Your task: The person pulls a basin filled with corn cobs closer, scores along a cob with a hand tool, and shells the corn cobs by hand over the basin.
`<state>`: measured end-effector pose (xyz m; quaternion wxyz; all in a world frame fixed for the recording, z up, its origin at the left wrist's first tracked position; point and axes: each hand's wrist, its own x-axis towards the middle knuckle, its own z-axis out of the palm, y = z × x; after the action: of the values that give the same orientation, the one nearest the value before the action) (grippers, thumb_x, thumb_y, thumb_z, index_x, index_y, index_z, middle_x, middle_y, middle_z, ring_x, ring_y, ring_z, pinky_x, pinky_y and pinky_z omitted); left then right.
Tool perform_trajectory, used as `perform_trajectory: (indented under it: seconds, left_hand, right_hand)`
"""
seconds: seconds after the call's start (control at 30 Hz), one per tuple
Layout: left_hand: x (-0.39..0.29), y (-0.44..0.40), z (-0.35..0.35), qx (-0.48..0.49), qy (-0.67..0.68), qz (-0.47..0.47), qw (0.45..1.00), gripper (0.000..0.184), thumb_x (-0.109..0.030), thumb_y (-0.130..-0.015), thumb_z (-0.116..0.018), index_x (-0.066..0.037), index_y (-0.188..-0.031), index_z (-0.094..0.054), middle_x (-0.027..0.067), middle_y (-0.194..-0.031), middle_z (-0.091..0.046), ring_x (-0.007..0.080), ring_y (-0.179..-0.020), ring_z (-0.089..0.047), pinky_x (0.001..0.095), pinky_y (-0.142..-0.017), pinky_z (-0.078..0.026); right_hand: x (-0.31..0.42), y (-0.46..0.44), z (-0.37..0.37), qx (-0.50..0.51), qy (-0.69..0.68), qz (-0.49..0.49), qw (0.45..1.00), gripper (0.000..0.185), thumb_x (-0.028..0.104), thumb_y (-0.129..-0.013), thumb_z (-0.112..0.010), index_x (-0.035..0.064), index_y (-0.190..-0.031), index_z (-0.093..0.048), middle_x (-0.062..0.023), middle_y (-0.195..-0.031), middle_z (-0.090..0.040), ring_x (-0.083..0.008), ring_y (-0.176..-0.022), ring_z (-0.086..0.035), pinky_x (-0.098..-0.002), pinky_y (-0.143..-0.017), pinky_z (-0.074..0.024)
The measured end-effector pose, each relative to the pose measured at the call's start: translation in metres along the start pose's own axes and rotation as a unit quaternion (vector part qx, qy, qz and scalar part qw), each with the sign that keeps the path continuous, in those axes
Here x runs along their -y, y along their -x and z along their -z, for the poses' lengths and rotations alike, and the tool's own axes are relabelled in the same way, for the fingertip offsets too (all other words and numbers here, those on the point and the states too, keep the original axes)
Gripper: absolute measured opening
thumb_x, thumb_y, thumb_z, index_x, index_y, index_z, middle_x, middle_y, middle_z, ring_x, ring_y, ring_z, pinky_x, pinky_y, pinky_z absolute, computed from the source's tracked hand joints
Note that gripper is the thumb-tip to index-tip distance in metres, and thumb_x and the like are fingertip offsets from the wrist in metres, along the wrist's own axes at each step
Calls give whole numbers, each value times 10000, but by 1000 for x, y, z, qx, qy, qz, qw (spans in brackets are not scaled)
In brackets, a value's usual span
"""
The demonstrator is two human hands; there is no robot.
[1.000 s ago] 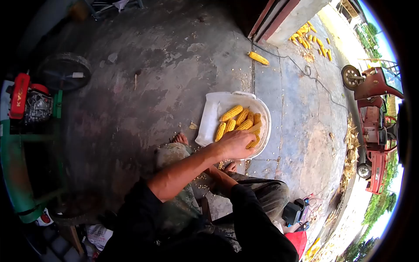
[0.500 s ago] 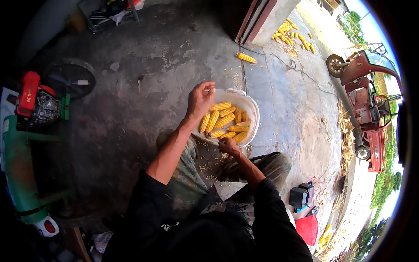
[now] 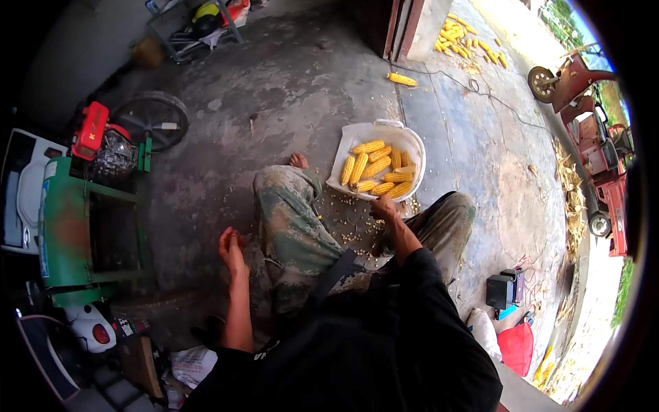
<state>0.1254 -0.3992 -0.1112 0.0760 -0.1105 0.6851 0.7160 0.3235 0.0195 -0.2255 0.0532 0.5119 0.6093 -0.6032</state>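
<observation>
A white plastic basin (image 3: 417,145) with several yellow corn cobs (image 3: 377,167) lying in it rests on the floor just beyond my knees. My right hand (image 3: 384,207) is at the basin's near rim, fingers closed and partly hidden; whether they grip the rim or a small thing does not show. To the left of my left knee, away from the basin, my left hand (image 3: 232,246) hangs palm up with fingers loosely bent and apart, nothing visible in it. Loose corn kernels (image 3: 352,221) are scattered on the floor between my legs and the basin.
One corn cob (image 3: 402,79) lies beyond the basin, near a cable (image 3: 473,86). A cob pile (image 3: 456,38) sits by the doorway. A green machine with a red engine (image 3: 93,130) stands left; a black box (image 3: 500,292) and red bag (image 3: 515,349) are right. Outside is a red three-wheeler (image 3: 590,130).
My left hand has swung from above the basin's left side back to beside my left knee. The right hand stays at the near rim. The view has shifted, so the basin appears further right.
</observation>
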Motion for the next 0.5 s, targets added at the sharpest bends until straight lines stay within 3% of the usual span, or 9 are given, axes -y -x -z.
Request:
perform_trajectory:
  seconds: [0.17,0.23,0.27,0.3,0.33,0.37,0.4,0.43,0.5]
  left_hand:
    - [159,-5,54,-6,-8,134,991,210,-161,-882,-660,-85,-1077,-663,32,-905,-643,128,-784,-619,287,-679,-522]
    - [235,-13,82,72,-251,68,963,191,-152,-820,-667,-58,-986,-665,70,-870,-635,161,-747,-615,322,-668,-513]
    - [235,4,86,102,-330,-100,933,177,-139,-788,-646,-43,-937,-648,93,-863,-630,197,-739,-614,343,-669,-505]
    - [237,10,75,94,-302,-56,947,152,-124,-765,-625,-36,-889,-632,110,-838,-626,238,-726,-609,370,-666,-497]
    - [236,18,63,84,-274,-14,958,127,-109,-743,-604,-29,-841,-615,127,-814,-622,278,-713,-605,397,-663,-489]
    - [238,27,64,42,-110,226,967,92,-93,-729,-583,-30,-794,-598,138,-772,-617,322,-696,-597,429,-656,-479]
    - [255,40,70,17,-99,235,967,92,-93,-729,-583,-30,-794,-598,138,-772,-617,322,-696,-597,429,-656,-479]
    - [284,46,73,13,-193,22,981,101,-103,-720,-576,-32,-787,-603,146,-722,-607,344,-677,-594,447,-628,-468]
    - [293,57,84,1,-288,-181,940,112,-113,-711,-568,-34,-780,-607,153,-673,-596,366,-658,-592,465,-600,-456]
  right_hand:
    - [-24,-6,3,11,-114,-60,992,239,169,-857,-618,-31,-966,-546,-130,-780,-583,-244,-617,-637,-343,-474,-502]
    - [-94,-72,18,127,-212,-82,965,147,111,-862,-584,3,-946,-532,-110,-742,-540,-227,-556,-577,-337,-439,-461]
    - [-54,-29,6,8,-172,-97,980,136,81,-864,-565,19,-976,-518,-103,-722,-522,-226,-538,-550,-339,-431,-456]
    - [-28,0,-1,-4,-165,-89,982,162,88,-875,-561,31,-1014,-503,-99,-710,-519,-230,-541,-551,-344,-425,-453]
    - [-46,-13,-1,41,-229,-87,969,219,119,-875,-580,37,-1031,-450,-103,-709,-512,-283,-550,-585,-398,-513,-572]
    - [-45,-3,-8,-8,-236,-113,965,262,120,-879,-582,63,-1085,-430,-92,-701,-496,-278,-562,-587,-398,-498,-553]
    - [-85,-35,5,118,-264,-81,954,231,129,-891,-578,48,-1049,-430,-90,-704,-498,-240,-531,-546,-361,-459,-500]
    - [-53,3,-11,41,-236,-126,963,179,144,-903,-575,42,-965,-442,-79,-678,-484,-198,-497,-490,-313,-428,-420]
    - [-54,18,-18,54,-239,-135,960,172,177,-910,-573,56,-874,-456,-49,-657,-480,-163,-478,-444,-285,-427,-373]
